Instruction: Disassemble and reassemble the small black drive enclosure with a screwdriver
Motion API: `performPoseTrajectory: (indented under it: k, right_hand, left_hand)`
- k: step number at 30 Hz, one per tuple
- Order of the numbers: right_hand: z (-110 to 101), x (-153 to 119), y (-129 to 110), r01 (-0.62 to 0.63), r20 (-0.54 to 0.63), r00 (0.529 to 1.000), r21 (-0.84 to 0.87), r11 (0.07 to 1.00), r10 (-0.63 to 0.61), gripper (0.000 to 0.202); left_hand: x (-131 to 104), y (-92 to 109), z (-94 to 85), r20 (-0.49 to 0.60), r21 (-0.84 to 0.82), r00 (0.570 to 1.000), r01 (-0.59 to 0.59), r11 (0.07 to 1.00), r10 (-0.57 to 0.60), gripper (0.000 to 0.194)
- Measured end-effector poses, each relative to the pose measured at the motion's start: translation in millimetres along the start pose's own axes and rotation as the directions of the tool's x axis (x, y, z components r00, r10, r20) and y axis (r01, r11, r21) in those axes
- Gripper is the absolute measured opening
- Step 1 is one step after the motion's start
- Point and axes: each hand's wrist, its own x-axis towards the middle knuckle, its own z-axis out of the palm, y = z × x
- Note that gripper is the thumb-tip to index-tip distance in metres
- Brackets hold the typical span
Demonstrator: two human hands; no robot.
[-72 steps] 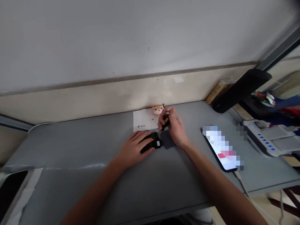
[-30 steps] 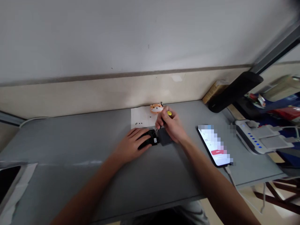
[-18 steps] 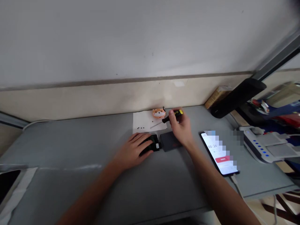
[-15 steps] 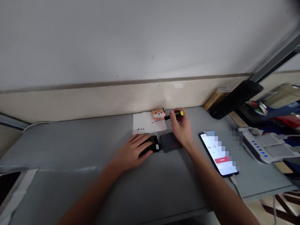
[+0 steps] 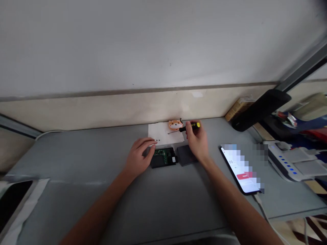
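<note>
My right hand grips a black and yellow screwdriver, its thin shaft pointing left and down over a white sheet of paper. At the paper's lower left edge, the fingertips of my left hand reach toward several tiny dark screws. Its fingers are stretched out, with the thumb apart; no held thing shows. Just below the paper lies a black case with a green circuit board, its top side exposed. Beside it on the right is a flat dark cover, partly behind my right hand.
An orange animal-faced case sits on the paper's far edge. To the right lie a lit phone on a cable and a power strip with plugs. A black cylinder leans by a book near the wall.
My left hand has lifted off the circuit board case and moved left and up to the screws on the paper, uncovering the board. My right hand keeps the screwdriver in nearly the same place.
</note>
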Motion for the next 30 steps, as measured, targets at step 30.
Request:
performPoseTrajectory:
  k: [30]
  right_hand:
    - [10, -13, -11, -0.037, 0.118, 0.993, 0.119, 0.992, 0.023, 0.042]
  left_hand:
    - [-4, -10, 6.4, 0.059, 0.002, 0.998, 0.022, 1.000, -0.022, 0.016]
